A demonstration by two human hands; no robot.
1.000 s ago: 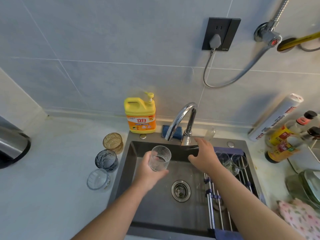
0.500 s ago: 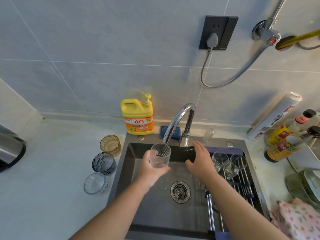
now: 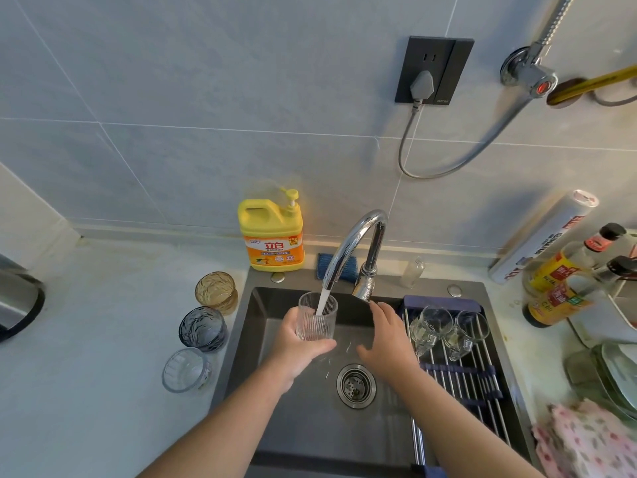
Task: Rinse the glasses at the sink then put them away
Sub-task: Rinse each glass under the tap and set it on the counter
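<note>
My left hand (image 3: 296, 350) holds a clear ribbed glass (image 3: 317, 317) upright over the dark sink (image 3: 300, 426), right under the chrome faucet (image 3: 355, 243). A stream of water runs from the spout into the glass. My right hand (image 3: 387, 336) hovers open over the sink just below the faucet's base, fingers spread, holding nothing. On the counter left of the sink stand an amber glass (image 3: 216, 291), a blue-grey glass (image 3: 203, 327) and a clear glass (image 3: 186, 370). Two clear glasses (image 3: 448, 331) lie on the roll-up drying rack (image 3: 462, 377) across the sink's right side.
A yellow dish soap bottle (image 3: 272, 236) and a blue sponge (image 3: 336, 265) sit behind the sink. Sauce bottles (image 3: 565, 274), a roll (image 3: 541, 236), stacked dishes (image 3: 613, 377) and a pink cloth (image 3: 589, 443) crowd the right counter. A dark kettle (image 3: 17, 301) is at the far left.
Water now runs from the faucet into the glass. My left hand has raised the glass under the spout. My right hand has drawn back from the faucet handle toward the sink.
</note>
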